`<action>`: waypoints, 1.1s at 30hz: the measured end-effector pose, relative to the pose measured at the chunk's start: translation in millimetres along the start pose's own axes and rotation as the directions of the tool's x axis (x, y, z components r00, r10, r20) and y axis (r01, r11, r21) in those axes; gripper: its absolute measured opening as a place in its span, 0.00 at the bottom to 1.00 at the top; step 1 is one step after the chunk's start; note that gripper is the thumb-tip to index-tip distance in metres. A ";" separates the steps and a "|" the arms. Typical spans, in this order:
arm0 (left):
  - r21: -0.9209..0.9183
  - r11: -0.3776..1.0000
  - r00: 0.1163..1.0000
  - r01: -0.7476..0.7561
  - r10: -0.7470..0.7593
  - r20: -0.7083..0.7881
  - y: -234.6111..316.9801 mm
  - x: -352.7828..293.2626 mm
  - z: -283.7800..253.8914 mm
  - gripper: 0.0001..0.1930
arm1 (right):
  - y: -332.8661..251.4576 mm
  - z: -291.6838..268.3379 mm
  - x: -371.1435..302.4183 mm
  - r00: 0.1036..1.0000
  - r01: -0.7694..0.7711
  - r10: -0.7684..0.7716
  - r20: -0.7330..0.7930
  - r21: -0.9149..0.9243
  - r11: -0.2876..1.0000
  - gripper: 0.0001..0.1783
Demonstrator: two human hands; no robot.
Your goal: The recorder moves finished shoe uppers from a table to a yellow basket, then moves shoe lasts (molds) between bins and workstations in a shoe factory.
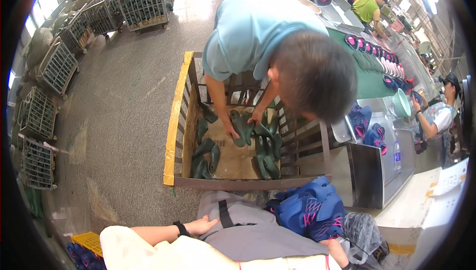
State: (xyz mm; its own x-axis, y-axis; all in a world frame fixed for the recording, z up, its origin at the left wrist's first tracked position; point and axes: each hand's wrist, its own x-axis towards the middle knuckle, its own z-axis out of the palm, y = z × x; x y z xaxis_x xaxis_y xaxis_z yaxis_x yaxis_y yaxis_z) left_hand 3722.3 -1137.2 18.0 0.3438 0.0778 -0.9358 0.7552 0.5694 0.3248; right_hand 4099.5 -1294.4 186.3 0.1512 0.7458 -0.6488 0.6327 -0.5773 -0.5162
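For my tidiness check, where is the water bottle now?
In the head view, the water bottle is at right, on the metal table, just right of some blue-and-pink sneakers.

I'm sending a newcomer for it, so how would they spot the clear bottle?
From the central slatted cart, go right to the metal bench. Right of its blue shoes stands the bottle, see-through with a purplish band, unlike those shoes.

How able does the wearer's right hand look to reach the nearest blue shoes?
Probably yes: the right hand is at or just beside the blue shoes, with nothing visible between them.
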 end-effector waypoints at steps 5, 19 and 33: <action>-0.033 0.999 0.999 0.041 -0.042 -0.017 -18.4 -19.0 -13.1 0.41 | -15.4 2.1 -3.8 0.996 -0.071 0.062 0.066 0.154 0.985 0.13; 0.140 0.988 0.998 0.065 -0.064 -0.016 -101.0 -15.7 -158.1 0.38 | -163.3 132.7 -17.7 0.985 -0.114 0.139 -0.103 0.222 0.968 0.10; 0.673 0.722 0.983 -0.159 0.182 0.037 -230.2 62.4 -280.9 0.36 | -229.9 291.6 -25.6 0.788 -0.023 0.475 -0.392 0.752 0.659 0.10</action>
State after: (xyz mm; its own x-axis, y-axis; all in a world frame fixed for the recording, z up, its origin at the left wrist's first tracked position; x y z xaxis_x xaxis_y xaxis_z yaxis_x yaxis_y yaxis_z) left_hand 3413.2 -1033.5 -153.7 0.4957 0.1500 -0.8554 0.8665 -0.1520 0.4755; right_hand 3728.6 -1277.7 158.5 0.7174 0.4439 -0.5369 -0.1571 -0.6478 -0.7455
